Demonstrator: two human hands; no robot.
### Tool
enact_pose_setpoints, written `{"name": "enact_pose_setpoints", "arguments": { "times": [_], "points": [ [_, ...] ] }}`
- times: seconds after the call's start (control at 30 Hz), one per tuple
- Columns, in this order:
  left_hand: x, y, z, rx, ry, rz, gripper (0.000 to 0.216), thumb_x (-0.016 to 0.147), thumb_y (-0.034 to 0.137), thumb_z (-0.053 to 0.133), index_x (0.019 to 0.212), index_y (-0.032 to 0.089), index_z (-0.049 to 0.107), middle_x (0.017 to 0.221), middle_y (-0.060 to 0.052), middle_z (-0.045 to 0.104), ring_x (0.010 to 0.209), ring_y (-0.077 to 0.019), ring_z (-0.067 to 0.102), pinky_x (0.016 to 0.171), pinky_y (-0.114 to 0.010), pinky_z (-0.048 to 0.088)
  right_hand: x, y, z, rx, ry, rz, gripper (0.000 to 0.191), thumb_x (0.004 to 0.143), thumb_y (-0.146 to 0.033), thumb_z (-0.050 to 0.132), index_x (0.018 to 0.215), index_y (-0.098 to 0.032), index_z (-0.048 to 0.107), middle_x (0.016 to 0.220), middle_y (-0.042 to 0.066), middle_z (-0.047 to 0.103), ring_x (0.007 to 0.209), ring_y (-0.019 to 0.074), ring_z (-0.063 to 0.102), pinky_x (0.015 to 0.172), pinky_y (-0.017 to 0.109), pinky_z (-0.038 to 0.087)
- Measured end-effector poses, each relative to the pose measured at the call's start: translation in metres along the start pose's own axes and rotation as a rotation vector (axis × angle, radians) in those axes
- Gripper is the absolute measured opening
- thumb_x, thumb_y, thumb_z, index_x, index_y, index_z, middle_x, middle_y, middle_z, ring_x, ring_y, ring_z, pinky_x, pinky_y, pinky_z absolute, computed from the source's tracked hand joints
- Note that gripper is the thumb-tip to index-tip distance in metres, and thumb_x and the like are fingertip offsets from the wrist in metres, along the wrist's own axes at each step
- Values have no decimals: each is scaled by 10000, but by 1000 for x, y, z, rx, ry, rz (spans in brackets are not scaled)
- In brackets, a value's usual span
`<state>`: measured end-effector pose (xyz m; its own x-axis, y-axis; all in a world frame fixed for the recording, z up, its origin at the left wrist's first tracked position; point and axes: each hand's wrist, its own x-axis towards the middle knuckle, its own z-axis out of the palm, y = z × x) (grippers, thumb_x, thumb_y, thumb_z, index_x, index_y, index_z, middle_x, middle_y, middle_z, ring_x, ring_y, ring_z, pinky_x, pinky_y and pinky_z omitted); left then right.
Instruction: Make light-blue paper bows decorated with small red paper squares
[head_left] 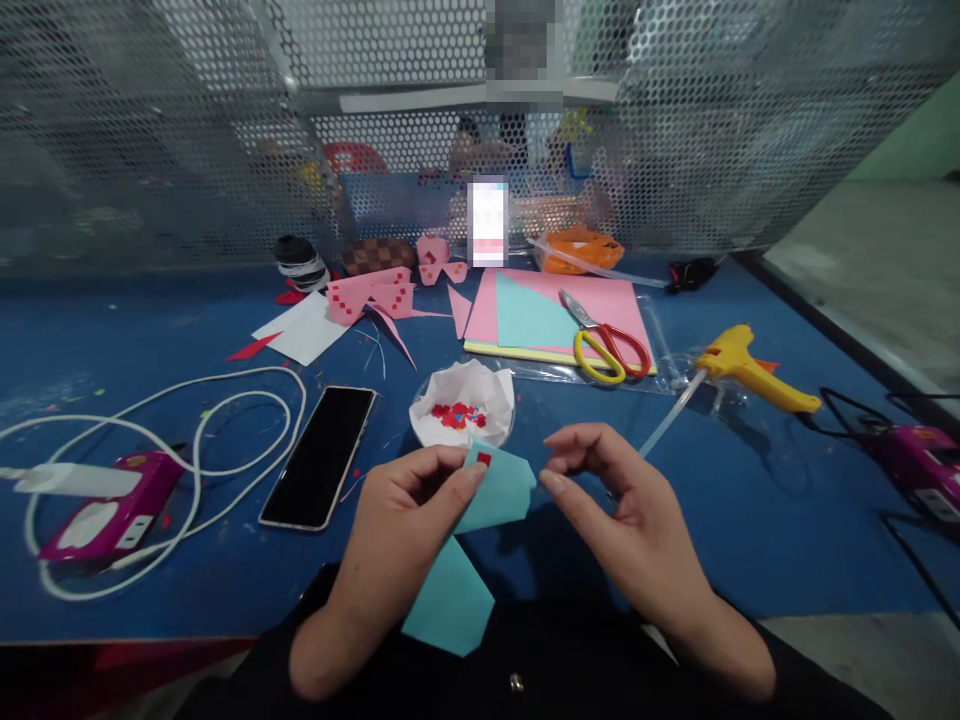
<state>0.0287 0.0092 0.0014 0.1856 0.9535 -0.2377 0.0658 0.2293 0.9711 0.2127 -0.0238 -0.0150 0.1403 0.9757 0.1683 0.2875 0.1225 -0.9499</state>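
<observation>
A light-blue paper cutout (pixel 499 495) with two wide lobes is pinched between the thumb and fingers of my left hand (pixel 416 510). One small red square (pixel 484 459) lies on its upper lobe, beside my left thumb tip. The lower lobe hangs down over my lap. My right hand (pixel 619 510) is just right of the cutout, thumb and fingers apart, with nothing visible between them. Just beyond my hands stands a bowl (pixel 491 432) lined with white paper, holding small red pieces and a few blue ones.
Left lie a phone (pixel 319 460), a white cable (pixel 199 440) and a purple power strip (pixel 124 505). Behind are pink paper cutouts (pixel 371 295), pink sheets (pixel 630 300) and scissors (pixel 600 340). A yellow glue gun (pixel 750 370) lies right. Perforated metal mesh (pixel 187 150) rises behind the table.
</observation>
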Motion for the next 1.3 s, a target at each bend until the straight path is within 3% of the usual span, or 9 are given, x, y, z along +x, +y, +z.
{"name": "enact_pose_setpoints", "arguments": {
  "times": [0.23, 0.33, 0.53, 0.7, 0.9, 1.13, 1.3],
  "points": [
    [1, -1, 0, -27, -56, -1, 144, 817, 316, 731, 882, 199, 783, 762, -15, 736, 656, -123, 602, 590, -210, 472, -1, -3, 11, 173, -100, 139, 274, 828, -268, 638, 1088, -203, 579, 684, -49, 598, 637, 118, 589, 623, 262, 520],
    [0, -1, -3, -24, -88, 23, 174, 824, 342, 715, 883, 188, 768, 776, -34, 732, 697, -150, 624, 624, -236, 488, -1, -3, 12, 144, -86, 108, 276, 823, -248, 638, 1090, -208, 581, 688, -52, 591, 637, 116, 583, 634, 264, 516],
    [0, 1, -1, 84, 24, 26, 211, 775, 371, 747, 735, 164, 731, 661, -10, 643, 595, -117, 520, 542, -222, 412, -6, -2, 15, 86, -94, 22, 279, 837, -210, 625, 1112, -227, 576, 718, -52, 595, 661, 115, 598, 653, 261, 518],
    [0, 1, 1, 127, 44, 19, 238, 782, 374, 731, 690, 156, 700, 618, 9, 585, 572, -103, 469, 521, -217, 368, -8, -1, 17, 84, -108, -15, 300, 844, -189, 618, 1137, -233, 569, 731, -60, 598, 669, 106, 606, 659, 247, 522],
    [-1, 2, 0, 43, -10, 6, 285, 811, 400, 710, 656, 167, 655, 567, 36, 522, 515, -85, 417, 474, -204, 348, -8, -1, 16, 108, -112, 11, 276, 849, -192, 614, 1119, -235, 575, 718, -67, 585, 655, 100, 599, 650, 239, 518],
    [-1, 3, 2, 87, 32, 6, 261, 780, 379, 745, 640, 174, 665, 566, 36, 535, 515, -88, 419, 450, -191, 345, -8, -2, 15, 113, -112, 2, 271, 840, -201, 615, 1107, -236, 584, 716, -55, 587, 656, 116, 603, 659, 265, 533],
    [-2, 3, -6, 64, -48, -11, 346, 868, 500, 638, 753, 185, 722, 623, 9, 600, 573, -119, 521, 537, -219, 437, -7, -1, 12, 111, -87, 4, 262, 844, -211, 622, 1103, -233, 588, 712, -54, 593, 649, 115, 600, 655, 267, 527]
  ]
}}
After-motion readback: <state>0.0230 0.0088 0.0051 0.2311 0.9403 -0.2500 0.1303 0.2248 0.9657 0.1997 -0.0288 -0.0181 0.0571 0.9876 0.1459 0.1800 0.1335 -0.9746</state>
